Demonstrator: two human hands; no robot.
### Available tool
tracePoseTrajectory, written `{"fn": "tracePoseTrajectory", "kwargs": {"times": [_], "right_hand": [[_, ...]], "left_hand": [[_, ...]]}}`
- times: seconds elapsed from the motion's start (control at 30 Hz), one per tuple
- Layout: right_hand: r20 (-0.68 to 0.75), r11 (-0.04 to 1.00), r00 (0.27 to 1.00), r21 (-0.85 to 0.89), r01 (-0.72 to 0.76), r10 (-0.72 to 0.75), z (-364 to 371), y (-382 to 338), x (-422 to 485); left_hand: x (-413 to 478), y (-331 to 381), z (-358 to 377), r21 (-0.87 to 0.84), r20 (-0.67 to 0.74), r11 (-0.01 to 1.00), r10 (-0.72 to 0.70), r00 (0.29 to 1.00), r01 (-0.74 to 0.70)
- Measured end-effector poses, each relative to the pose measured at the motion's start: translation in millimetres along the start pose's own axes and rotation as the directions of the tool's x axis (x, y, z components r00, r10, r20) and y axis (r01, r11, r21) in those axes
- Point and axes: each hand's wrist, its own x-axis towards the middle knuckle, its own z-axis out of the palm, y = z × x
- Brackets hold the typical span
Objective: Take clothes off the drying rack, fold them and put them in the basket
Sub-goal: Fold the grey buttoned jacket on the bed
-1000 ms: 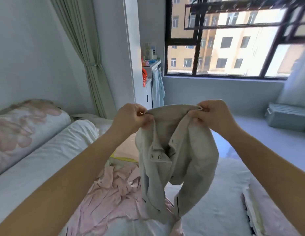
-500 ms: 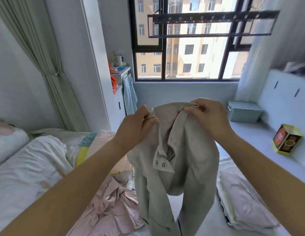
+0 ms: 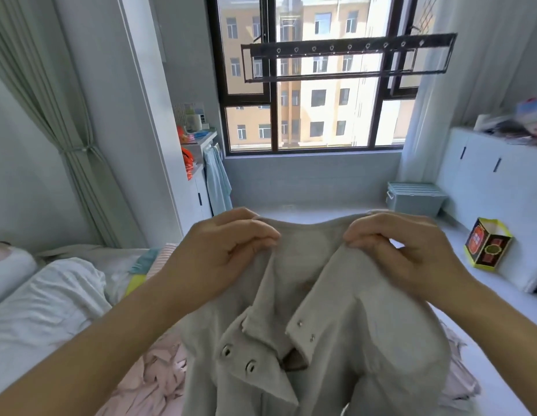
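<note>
Grey-beige cloth, soft and light by its drape: the shirt (image 3: 336, 325) will likely sag wherever unsupported, so the neckline near the shoulders seems the best hold. It hangs above the bed (image 3: 51, 310), neckline up, snap placket facing the camera, long axis vertical. The left hand (image 3: 219, 253) and right hand (image 3: 405, 250) each pinch the collar edge, fingers curled. Crumpled pink clothes (image 3: 153, 376) lie beneath.

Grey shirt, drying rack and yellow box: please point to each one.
grey shirt (image 3: 366, 310), head view, front panel beside the snaps.
drying rack (image 3: 348, 49), head view, top bar with holes.
yellow box (image 3: 487, 249), head view, dark front face.
</note>
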Motion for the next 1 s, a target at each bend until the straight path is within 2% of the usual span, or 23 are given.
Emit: {"fn": "tracePoseTrajectory", "kwargs": {"times": [0.13, 0.2, 0.27, 0.37, 0.47, 0.53, 0.6, 0.67, 0.73, 0.83, 1.0], "right_hand": [[0.012, 0.994, 1.0, 0.107, -0.009, 0.007, -15, -16, 1], [0.092, 0.983, 0.993, 0.159, -0.09, 0.076, -5, -4, 1], [0.192, 0.947, 0.961, 0.215, -0.238, 0.198, 18, 19, -7], [0.348, 0.89, 0.876, 0.192, -0.414, 0.332, 63, 68, -32], [0.451, 0.865, 0.791, 0.077, -0.497, 0.414, 115, 116, -65], [0.451, 0.842, 0.75, -0.006, -0.54, 0.484, 152, 149, -84], [0.372, 0.809, 0.738, -0.067, -0.584, 0.563, 174, 167, -94], [0.277, 0.73, 0.682, -0.133, -0.67, 0.677, 201, 188, -111], [0.296, 0.684, 0.617, -0.266, -0.68, 0.729, 226, 202, -144], [0.394, 0.618, 0.482, -0.395, -0.68, 0.783, 250, 205, -217], [0.5, 0.484, 0.177, -0.59, -0.647, 0.847, 269, 184, -338]], "left_hand": [[-1, 32, -12, 0.048, -0.049, 0.999, 0.011, 0.999, -0.009], [-5, 23, -2, 0.089, -0.027, 0.995, -0.044, 0.999, 0.046], [-15, -1, 19, 0.102, 0.035, 0.983, -0.158, 0.987, 0.154], [-51, -45, 64, 0.156, 0.186, 0.932, -0.353, 0.917, 0.327], [-97, -87, 114, 0.258, 0.261, 0.855, -0.51, 0.82, 0.449], [-118, -118, 146, 0.284, 0.283, 0.813, -0.578, 0.765, 0.509], [-126, -138, 162, 0.296, 0.286, 0.78, -0.623, 0.728, 0.551], [-140, -167, 184, 0.27, 0.292, 0.742, -0.671, 0.682, 0.614], [-167, -188, 202, 0.277, 0.329, 0.667, -0.742, 0.584, 0.692], [-233, -205, 222, 0.368, 0.416, 0.538, -0.825, 0.384, 0.758], [-356, -203, 234, 0.53, 0.512, 0.373, -0.857, 0.064, 0.761]]}}
